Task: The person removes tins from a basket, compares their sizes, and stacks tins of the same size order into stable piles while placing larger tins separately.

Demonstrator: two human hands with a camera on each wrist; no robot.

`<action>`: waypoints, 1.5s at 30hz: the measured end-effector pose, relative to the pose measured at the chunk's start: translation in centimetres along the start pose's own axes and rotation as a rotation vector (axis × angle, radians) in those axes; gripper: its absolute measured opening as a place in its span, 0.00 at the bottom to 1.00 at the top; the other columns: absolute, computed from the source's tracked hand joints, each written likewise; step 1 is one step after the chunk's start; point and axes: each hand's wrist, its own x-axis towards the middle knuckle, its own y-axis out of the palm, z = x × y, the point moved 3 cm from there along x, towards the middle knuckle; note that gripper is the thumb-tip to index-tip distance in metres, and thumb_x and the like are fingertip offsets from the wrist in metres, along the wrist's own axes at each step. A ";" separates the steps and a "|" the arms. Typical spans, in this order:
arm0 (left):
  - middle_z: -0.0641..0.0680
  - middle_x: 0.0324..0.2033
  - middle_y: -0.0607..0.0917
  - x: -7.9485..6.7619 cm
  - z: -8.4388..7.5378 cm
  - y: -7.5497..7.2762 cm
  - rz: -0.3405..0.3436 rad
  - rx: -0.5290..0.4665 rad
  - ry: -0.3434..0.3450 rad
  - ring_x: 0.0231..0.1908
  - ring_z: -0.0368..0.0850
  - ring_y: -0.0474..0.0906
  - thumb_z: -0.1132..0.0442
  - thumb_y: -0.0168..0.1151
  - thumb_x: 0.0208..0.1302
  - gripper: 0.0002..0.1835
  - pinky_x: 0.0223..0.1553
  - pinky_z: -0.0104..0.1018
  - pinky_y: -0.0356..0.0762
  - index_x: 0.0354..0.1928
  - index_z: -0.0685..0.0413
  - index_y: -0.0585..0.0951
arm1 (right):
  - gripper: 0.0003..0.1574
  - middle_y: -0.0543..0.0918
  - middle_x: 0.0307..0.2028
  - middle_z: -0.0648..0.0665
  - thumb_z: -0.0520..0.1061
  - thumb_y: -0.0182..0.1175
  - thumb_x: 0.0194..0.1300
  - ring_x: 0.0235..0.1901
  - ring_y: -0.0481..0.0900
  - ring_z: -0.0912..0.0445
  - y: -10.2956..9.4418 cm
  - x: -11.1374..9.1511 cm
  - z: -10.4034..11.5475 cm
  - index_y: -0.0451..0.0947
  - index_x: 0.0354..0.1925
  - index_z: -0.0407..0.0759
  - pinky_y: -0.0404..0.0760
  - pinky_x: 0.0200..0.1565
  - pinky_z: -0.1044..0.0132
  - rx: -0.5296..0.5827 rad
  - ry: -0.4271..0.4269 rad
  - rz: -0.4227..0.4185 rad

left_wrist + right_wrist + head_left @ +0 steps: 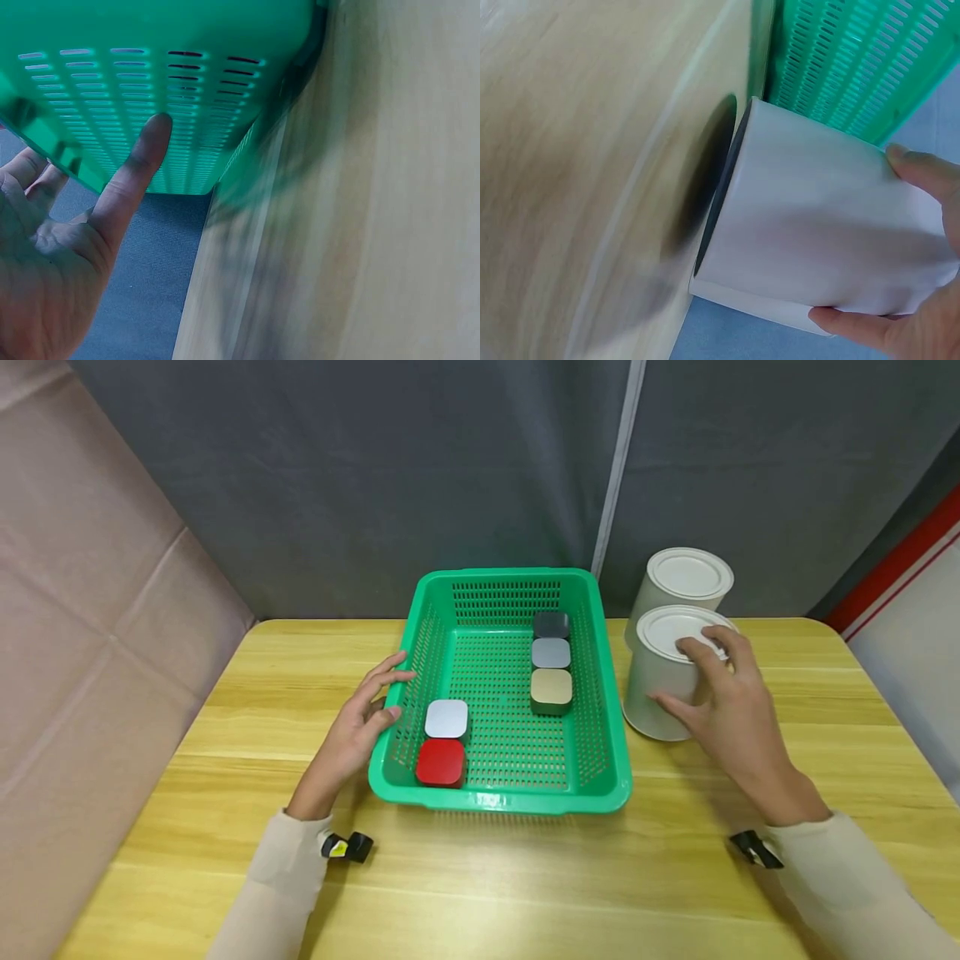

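Observation:
By the left side of the green plastic basket (491, 802) is my left hand (356, 722), its fingers reaching the rim. The left wrist view shows its thumb (139, 161) extended against the slotted outer wall. My right hand (731, 710) grips the front white can (660, 697) near its lidded top, thumb on one side and fingers on the other. In the right wrist view, this can (810, 217) leans slightly, and its dark underside shows above the table. Behind it stands a second white can (688, 572), partly covered by the first.
In the basket, a red rounded-square box (440, 762) and a whitish one (446, 718) sit at left. Gold (551, 687), grey (551, 652) and black (551, 625) ones line the right. The wooden table (480, 885) ends at a dark grey curtain (360, 485).

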 end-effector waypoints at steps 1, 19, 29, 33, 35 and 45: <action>0.50 0.82 0.59 0.0 0.0 0.0 0.000 0.000 -0.001 0.81 0.53 0.55 0.73 0.48 0.73 0.25 0.67 0.34 0.70 0.70 0.59 0.74 | 0.41 0.70 0.63 0.27 0.35 0.84 0.46 0.58 0.72 0.32 -0.1 0.0 0.0 0.77 0.58 0.36 0.78 0.51 0.31 0.003 0.002 0.001; 0.51 0.82 0.59 0.0 0.0 0.0 -0.001 -0.019 0.007 0.81 0.56 0.53 0.73 0.47 0.72 0.25 0.69 0.69 0.64 0.70 0.62 0.73 | 0.45 0.69 0.65 0.28 0.33 0.84 0.43 0.61 0.73 0.30 0.1 0.0 -1.3 0.76 0.60 0.37 0.77 0.54 0.27 0.017 0.023 0.028; 0.49 0.82 0.59 0.1 0.0 0.1 0.003 0.006 -0.001 0.80 0.54 0.55 0.73 0.47 0.74 0.25 0.70 0.55 0.70 0.70 0.59 0.74 | 0.44 0.69 0.64 0.27 0.33 0.84 0.44 0.60 0.73 0.30 0.3 0.1 -1.5 0.76 0.60 0.37 0.77 0.53 0.26 0.006 0.016 0.023; 0.50 0.82 0.59 0.1 0.0 0.1 0.004 -0.011 0.005 0.81 0.56 0.55 0.73 0.47 0.73 0.25 0.70 0.66 0.66 0.70 0.59 0.74 | 0.44 0.69 0.64 0.27 0.32 0.83 0.44 0.59 0.73 0.29 0.3 0.2 -1.6 0.75 0.60 0.36 0.77 0.53 0.27 0.007 0.010 0.024; 0.50 0.82 0.59 0.1 -0.1 0.1 0.004 -0.018 0.005 0.81 0.56 0.54 0.73 0.47 0.73 0.25 0.70 0.69 0.64 0.70 0.60 0.74 | 0.44 0.69 0.65 0.27 0.32 0.83 0.44 0.59 0.73 0.29 0.4 0.2 -1.6 0.76 0.59 0.36 0.77 0.53 0.27 0.008 0.003 0.020; 0.50 0.82 0.59 0.0 -0.2 0.1 0.003 -0.016 0.003 0.80 0.55 0.55 0.74 0.47 0.72 0.25 0.69 0.67 0.66 0.70 0.61 0.73 | 0.44 0.71 0.65 0.26 0.32 0.84 0.43 0.64 0.71 0.30 0.4 0.3 -1.6 0.76 0.59 0.35 0.74 0.57 0.27 0.007 -0.025 0.008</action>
